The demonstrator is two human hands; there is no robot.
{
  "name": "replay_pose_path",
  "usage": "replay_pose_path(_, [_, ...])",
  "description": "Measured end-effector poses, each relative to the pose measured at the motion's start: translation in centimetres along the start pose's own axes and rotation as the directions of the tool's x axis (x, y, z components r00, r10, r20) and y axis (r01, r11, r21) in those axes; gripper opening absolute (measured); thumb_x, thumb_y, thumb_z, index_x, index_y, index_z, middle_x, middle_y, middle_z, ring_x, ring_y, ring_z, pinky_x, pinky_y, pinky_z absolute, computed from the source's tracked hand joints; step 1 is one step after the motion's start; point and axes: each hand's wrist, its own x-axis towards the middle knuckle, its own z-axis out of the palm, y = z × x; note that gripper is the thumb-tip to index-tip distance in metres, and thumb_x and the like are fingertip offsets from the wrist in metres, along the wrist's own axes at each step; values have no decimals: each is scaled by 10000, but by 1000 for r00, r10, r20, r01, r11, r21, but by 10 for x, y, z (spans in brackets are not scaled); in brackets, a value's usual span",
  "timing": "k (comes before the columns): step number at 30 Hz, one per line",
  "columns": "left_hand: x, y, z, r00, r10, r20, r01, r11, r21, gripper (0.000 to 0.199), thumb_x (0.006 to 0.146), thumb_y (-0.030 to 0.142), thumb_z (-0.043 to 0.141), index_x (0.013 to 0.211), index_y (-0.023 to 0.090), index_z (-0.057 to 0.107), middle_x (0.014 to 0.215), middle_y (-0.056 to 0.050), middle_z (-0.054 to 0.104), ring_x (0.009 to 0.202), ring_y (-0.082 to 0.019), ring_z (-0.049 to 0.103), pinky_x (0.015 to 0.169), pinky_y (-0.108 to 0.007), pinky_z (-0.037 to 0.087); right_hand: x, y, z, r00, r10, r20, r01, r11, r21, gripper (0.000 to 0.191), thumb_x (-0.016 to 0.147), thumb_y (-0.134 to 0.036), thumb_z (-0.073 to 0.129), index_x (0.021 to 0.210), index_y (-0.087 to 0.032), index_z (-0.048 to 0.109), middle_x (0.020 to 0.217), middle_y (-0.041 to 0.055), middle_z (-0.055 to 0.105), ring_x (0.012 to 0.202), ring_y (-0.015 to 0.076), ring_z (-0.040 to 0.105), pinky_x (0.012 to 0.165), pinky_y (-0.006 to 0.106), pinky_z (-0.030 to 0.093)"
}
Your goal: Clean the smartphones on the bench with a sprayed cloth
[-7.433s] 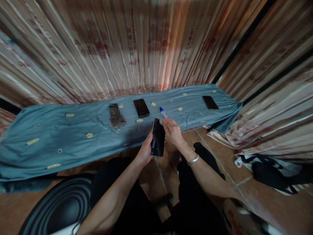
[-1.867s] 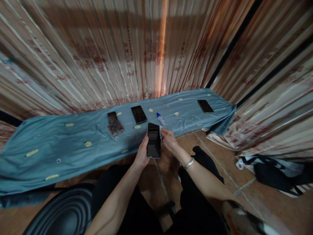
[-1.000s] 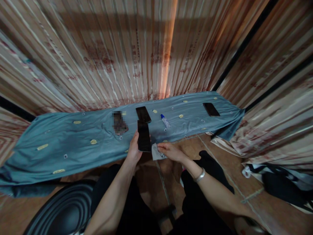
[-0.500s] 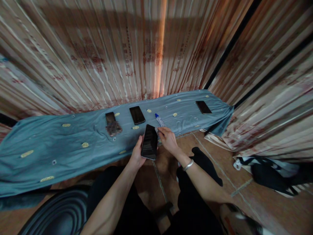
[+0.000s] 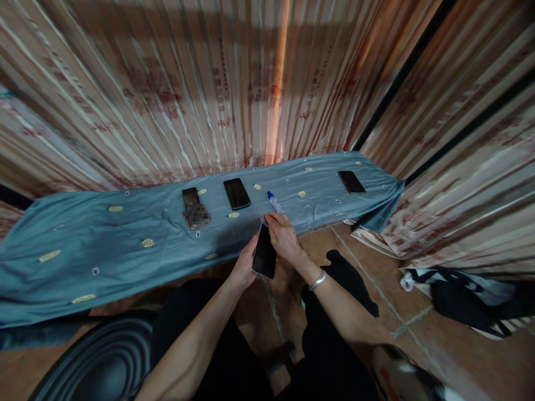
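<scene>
My left hand (image 5: 244,266) is closed round the side of a black smartphone (image 5: 264,257), screen up, in front of the bench. My right hand (image 5: 283,236) lies over the phone's upper right part, its fingers pinched on a small whitish piece (image 5: 263,219) at the top edge; its kind is too small to tell. Just beyond my right fingers lies a clear tube-like bottle with a blue cap (image 5: 275,201). Another black phone (image 5: 237,194) rests on the cloth to the left of the bottle.
A blue patterned cloth (image 5: 121,253) covers the long bench. On it lie a dark item (image 5: 191,196), partly blurred out, and a phone (image 5: 351,182) at the right end. Curtains (image 5: 188,100) hang behind. A round black ridged object (image 5: 104,367) stands low left; a bag (image 5: 468,301) lies right.
My right hand has moved left and over the phone's upper part, with the whitish piece now at its top edge. The held phone sits slightly further right and lower.
</scene>
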Motion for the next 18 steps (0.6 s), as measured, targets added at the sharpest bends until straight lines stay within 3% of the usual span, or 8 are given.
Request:
replay_pose_path(4, [6,1,1,994,17,-106,-26,996,-83,353,985,297,409,1137,137,685,999,-83,753,971,-185,693,978,-313,484,-5,-13,0,997,-70,27,70,998,4,420,951,-119,352,1259,-160,634,1205,132,632,1088,258,559,996,414,490])
replay_pose_path(7, [10,5,-1,993,14,-113,-30,990,-139,381,987,346,395,1067,129,698,1026,-98,746,1048,-213,675,1000,-336,473,-10,-23,0,991,-125,42,123,992,34,420,950,-110,348,1259,-132,632,1215,140,625,1101,261,544,999,418,494])
replay_pose_path(13, [18,10,-13,992,27,-124,-51,980,-193,431,950,475,442,901,128,693,895,-90,740,935,-211,701,904,-327,528,-23,-48,-4,977,-202,70,188,967,172,353,952,-150,412,1213,-142,650,1152,133,644,1027,245,556,943,419,520])
replay_pose_path(18, [24,11,-27,995,78,-67,-91,971,-220,444,830,565,599,929,144,702,775,-51,722,795,-194,709,834,-319,550,-30,-61,-2,975,-211,68,183,940,288,248,965,-242,495,1105,-171,687,1100,102,675,990,220,590,895,385,535])
